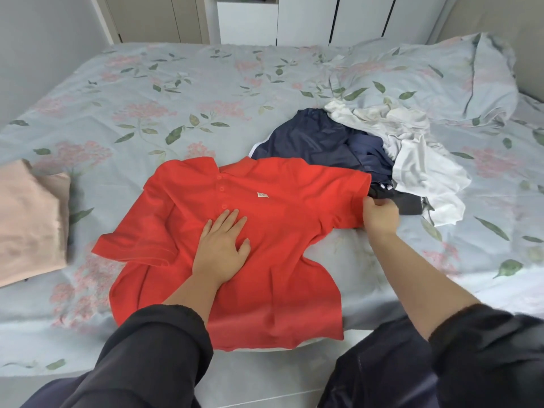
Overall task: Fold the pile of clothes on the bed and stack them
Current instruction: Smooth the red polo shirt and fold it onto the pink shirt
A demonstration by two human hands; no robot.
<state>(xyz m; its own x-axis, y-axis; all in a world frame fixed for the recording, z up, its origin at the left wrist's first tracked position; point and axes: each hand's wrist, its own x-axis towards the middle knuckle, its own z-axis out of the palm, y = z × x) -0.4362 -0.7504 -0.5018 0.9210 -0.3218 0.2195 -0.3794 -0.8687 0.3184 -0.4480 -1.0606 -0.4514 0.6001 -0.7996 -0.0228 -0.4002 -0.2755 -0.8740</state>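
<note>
Red polo shirt being spread for folding

The red cotton polo shirt (265, 231) lies mid-frame on the floral bed (147, 98); the left hand (220, 245) presses flat, the right hand (379, 213) pinches its sleeve. An uneven tug could bunch it.

The pink folded garment (29, 219) runs off the left edge; the small chest label (262, 195) is unreadable

Label (262, 195) on red shirt (276, 260) illegible
</note>
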